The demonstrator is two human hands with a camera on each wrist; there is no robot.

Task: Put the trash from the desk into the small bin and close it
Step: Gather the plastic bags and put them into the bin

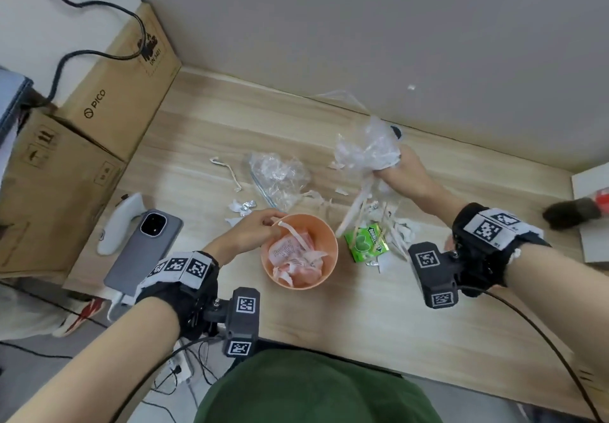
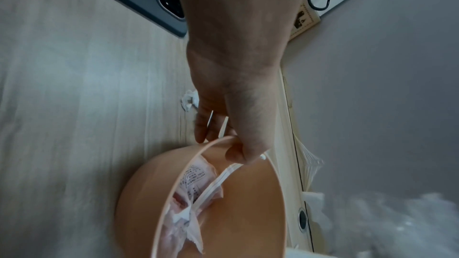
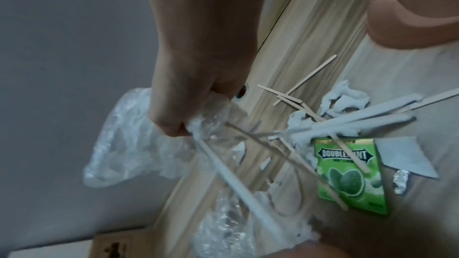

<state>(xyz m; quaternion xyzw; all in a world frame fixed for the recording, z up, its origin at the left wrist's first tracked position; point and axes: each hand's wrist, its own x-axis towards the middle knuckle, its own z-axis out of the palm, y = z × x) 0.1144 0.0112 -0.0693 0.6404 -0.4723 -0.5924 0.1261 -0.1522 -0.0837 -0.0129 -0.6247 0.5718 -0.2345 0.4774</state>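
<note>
The small peach bin [image 1: 309,221] stands open on the desk with crumpled paper [image 1: 293,257] inside. At its far-left rim my left hand [image 1: 273,223] pinches a white paper strip [image 1: 295,233] that droops into the bin [image 2: 248,213]; the thumb of that left hand [image 2: 221,144] sits over the rim. To the right, my right hand [image 1: 389,167] grips crumpled clear plastic [image 1: 365,149] lifted off the desk, with a white straw [image 3: 236,174] and thin sticks hanging from it. A green Doublemint pack [image 1: 364,241], wooden sticks [image 3: 305,77] and paper scraps lie beside the bin.
A second clear plastic bag [image 1: 280,175], a torn paper strip [image 1: 227,172] and foil bits lie behind the bin. A grey phone [image 1: 145,251] and white controller [image 1: 118,224] sit left, beside cardboard boxes [image 1: 99,106]. A dark brush [image 1: 573,213] lies on white paper far right.
</note>
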